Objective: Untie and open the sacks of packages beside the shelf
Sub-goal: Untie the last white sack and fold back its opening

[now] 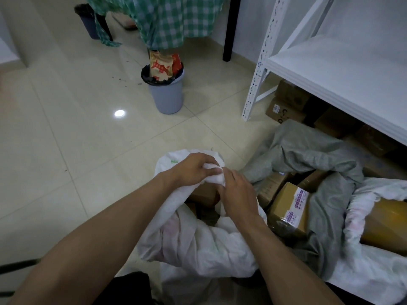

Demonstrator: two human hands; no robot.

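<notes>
A white woven sack (pixel 198 245) lies on the tiled floor in front of me, its mouth partly open over brown cartons. My left hand (pixel 193 168) grips the bunched rim of this sack from the left. My right hand (pixel 237 194) pinches the same bunched cloth from the right, fingers curled into it. To the right a grey sack (pixel 308 155) lies open, with a taped carton (pixel 290 208) showing inside. A second white sack (pixel 370 267) at the far right is open around a yellow-brown parcel (pixel 387 225).
A white metal shelf (pixel 330 69) stands at the right with cartons (pixel 286 104) under its lowest board. A grey bin (pixel 165 89) full of wrappers stands on the floor ahead. Behind it hangs a green checked cloth (pixel 171 20), beside a black table leg (pixel 229 29).
</notes>
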